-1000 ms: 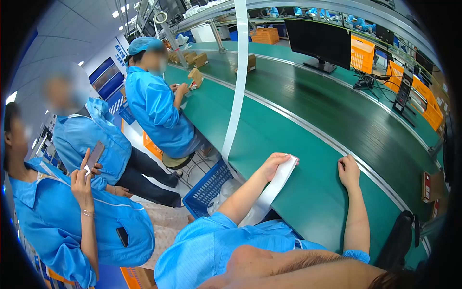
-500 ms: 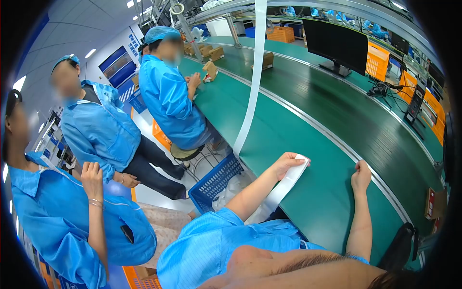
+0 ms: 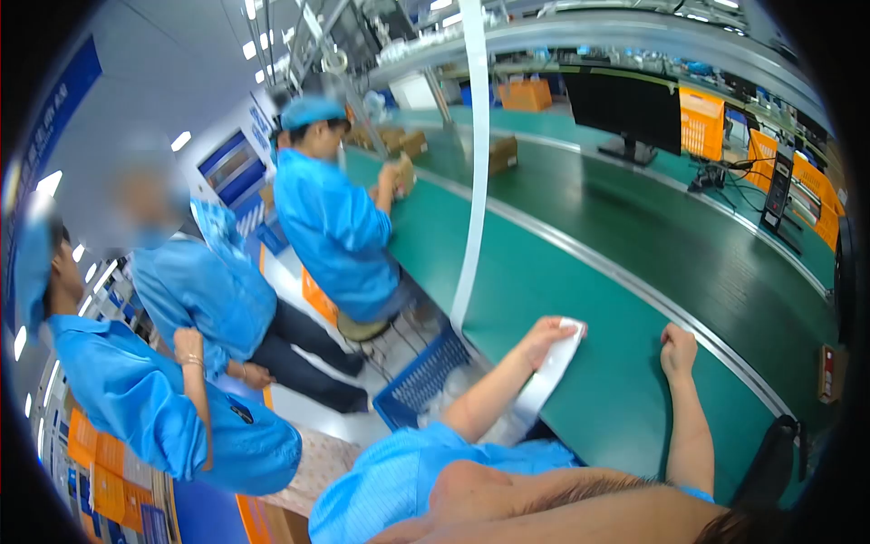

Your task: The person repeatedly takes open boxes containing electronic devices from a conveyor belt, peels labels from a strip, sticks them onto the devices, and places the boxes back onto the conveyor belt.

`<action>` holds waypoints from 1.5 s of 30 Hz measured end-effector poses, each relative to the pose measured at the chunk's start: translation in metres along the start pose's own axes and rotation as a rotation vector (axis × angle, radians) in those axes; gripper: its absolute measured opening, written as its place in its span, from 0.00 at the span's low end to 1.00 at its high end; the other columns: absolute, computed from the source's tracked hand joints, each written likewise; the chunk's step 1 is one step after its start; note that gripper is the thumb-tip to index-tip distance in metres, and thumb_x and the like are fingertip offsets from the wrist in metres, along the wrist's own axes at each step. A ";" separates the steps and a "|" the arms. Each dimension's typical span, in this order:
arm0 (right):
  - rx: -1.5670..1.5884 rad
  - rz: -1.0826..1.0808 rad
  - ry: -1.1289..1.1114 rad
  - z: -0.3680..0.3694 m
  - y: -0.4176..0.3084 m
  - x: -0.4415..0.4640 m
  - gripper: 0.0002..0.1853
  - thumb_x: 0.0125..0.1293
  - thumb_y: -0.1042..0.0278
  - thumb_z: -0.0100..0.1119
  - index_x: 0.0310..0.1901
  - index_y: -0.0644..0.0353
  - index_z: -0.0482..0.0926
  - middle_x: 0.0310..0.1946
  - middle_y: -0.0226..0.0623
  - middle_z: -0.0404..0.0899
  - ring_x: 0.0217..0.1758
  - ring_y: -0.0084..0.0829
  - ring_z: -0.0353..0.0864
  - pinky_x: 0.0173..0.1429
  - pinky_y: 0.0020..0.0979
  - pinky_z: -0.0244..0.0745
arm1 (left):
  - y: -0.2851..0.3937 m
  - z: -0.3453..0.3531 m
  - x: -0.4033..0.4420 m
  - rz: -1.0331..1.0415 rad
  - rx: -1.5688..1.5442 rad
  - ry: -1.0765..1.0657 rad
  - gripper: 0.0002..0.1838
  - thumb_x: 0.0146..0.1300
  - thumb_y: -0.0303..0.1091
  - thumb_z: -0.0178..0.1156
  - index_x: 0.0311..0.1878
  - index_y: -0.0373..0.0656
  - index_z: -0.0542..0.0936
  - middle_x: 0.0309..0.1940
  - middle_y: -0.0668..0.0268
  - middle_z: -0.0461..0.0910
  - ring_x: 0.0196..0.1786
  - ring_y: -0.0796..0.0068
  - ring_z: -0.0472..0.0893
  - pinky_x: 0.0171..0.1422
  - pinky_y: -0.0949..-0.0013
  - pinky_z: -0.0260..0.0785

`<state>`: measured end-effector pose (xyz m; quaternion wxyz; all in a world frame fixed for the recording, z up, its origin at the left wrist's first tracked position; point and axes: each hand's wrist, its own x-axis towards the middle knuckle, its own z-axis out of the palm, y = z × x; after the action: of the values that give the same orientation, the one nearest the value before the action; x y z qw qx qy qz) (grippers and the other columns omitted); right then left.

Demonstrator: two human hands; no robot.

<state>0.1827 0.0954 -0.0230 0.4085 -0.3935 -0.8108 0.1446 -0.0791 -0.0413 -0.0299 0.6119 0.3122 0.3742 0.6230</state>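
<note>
My left hand (image 3: 547,339) pinches the end of a white strip (image 3: 546,381) over the near edge of the green worktop (image 3: 598,363). From there the strip runs down past the table edge, beside my forearm. Another length of white strip (image 3: 475,181) hangs from above, left of my hands. My right hand (image 3: 678,352) rests on the worktop near the metal rail, fingers curled; whether anything is inside them cannot be made out.
A blue basket (image 3: 417,381) with clear plastic is below the table edge. One person (image 3: 335,227) sits at the bench holding a brown carton; two people stand at left. A monitor (image 3: 625,113), orange crates (image 3: 702,122) and cartons (image 3: 503,154) lie beyond.
The view has shifted, so the scene sits lower in it. The seated person has raised a carton off the bench. The nearest standing person's phone is no longer visible. My hands keep their poses.
</note>
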 end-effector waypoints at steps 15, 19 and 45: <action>0.057 0.027 0.227 -0.002 -0.020 0.000 0.06 0.54 0.74 0.52 0.22 0.63 0.72 0.23 0.42 0.74 0.25 0.45 0.72 0.30 0.41 0.66 | 0.005 0.004 -0.003 -0.063 -0.088 -0.015 0.11 0.57 0.29 0.61 0.43 0.35 0.80 0.35 0.61 0.82 0.35 0.74 0.82 0.38 0.74 0.77; -0.072 0.091 0.171 0.000 -0.004 0.000 0.07 0.50 0.76 0.50 0.17 0.62 0.69 0.17 0.42 0.71 0.20 0.44 0.70 0.27 0.39 0.65 | 0.005 0.005 -0.004 -0.053 -0.068 -0.003 0.10 0.57 0.29 0.62 0.42 0.37 0.81 0.34 0.63 0.82 0.33 0.77 0.81 0.36 0.73 0.76; -0.406 -0.281 -0.173 -0.007 -0.009 -0.005 0.12 0.52 0.57 0.52 0.16 0.51 0.73 0.14 0.39 0.72 0.21 0.43 0.75 0.22 0.43 0.67 | 0.038 -0.042 0.009 -0.033 0.342 0.157 0.13 0.55 0.35 0.60 0.42 0.39 0.80 0.36 0.61 0.81 0.38 0.73 0.79 0.43 0.68 0.73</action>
<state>0.1851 0.0852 -0.0168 0.2665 -0.3373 -0.9017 -0.0459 -0.1354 -0.0352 -0.0203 0.5289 0.3556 0.5264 0.5627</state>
